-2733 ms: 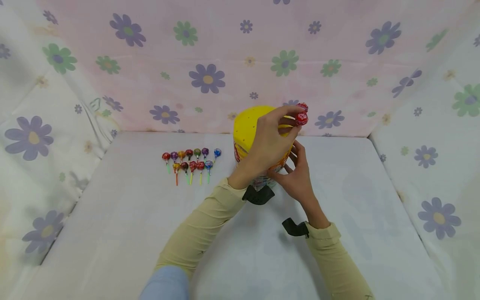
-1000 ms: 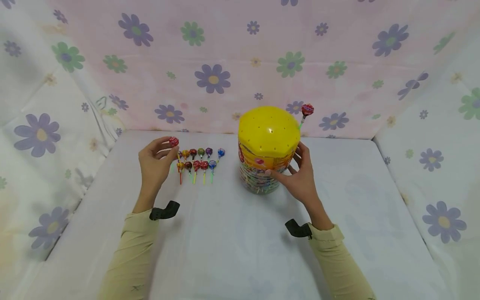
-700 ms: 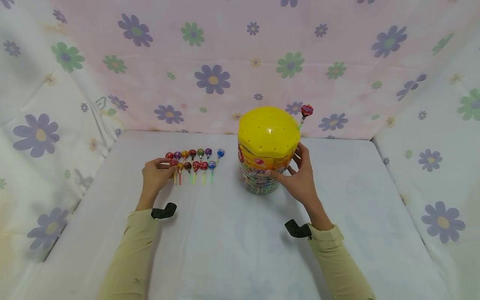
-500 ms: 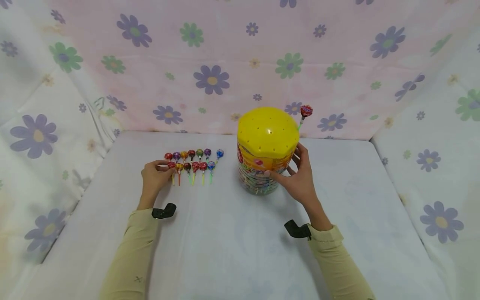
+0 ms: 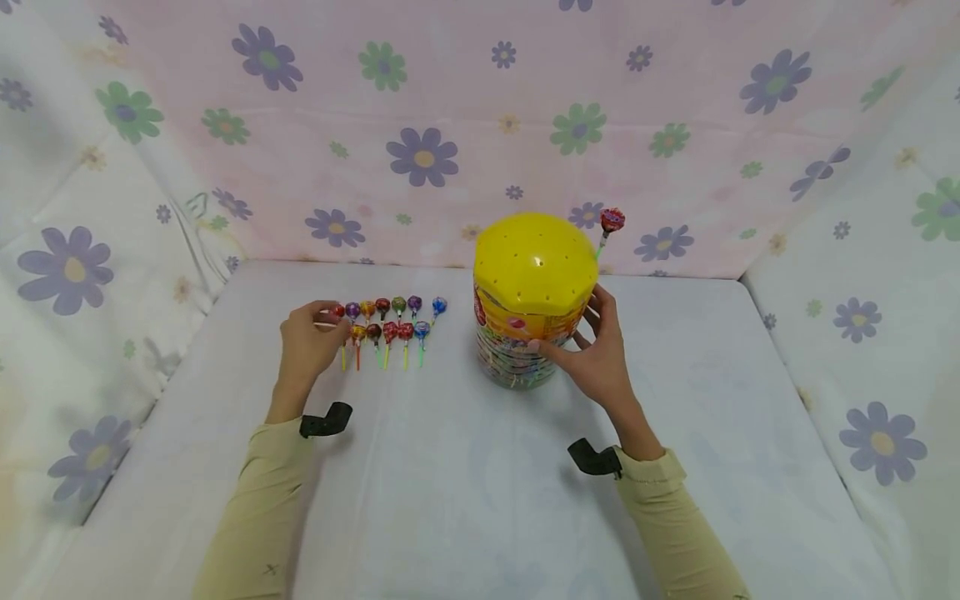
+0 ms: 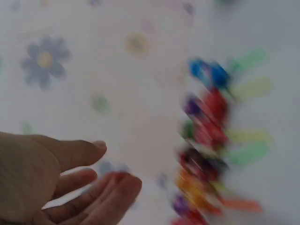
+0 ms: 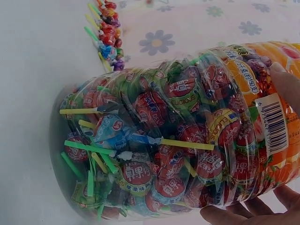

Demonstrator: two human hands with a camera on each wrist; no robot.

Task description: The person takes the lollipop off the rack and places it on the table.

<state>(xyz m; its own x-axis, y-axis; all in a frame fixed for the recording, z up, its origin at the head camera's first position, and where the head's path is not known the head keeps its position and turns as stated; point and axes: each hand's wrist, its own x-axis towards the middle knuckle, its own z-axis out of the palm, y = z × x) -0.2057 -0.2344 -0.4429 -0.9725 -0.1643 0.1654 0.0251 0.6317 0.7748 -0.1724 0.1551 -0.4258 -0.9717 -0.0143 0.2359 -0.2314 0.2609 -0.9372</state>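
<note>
My left hand (image 5: 311, 346) hovers at the left end of two rows of wrapped lollipops (image 5: 390, 332), overlapping the end ones in the head view. In the left wrist view its thumb and fingers (image 6: 124, 185) are parted with nothing between them, and the lollipops (image 6: 211, 126) are blurred. With thumb in front and fingers behind, my right hand (image 5: 600, 358) grips a clear plastic jar (image 5: 517, 358) under its yellow dotted lid (image 5: 536, 258). Lollipops fill the jar, as the right wrist view shows. One red lollipop (image 5: 612, 220) sticks up at the lid's right edge.
Everything stands on a white-covered table (image 5: 450, 483). Flowered cloth walls (image 5: 480, 125) rise behind it and at both sides. A black wrist mount (image 5: 326, 419) sits on the left wrist, another mount (image 5: 594, 458) on the right.
My left hand has come from the jar lid to the left with a red lollipop, laid it at the front row's left end and let go, then lifted slightly. The right hand stays on the jar.
</note>
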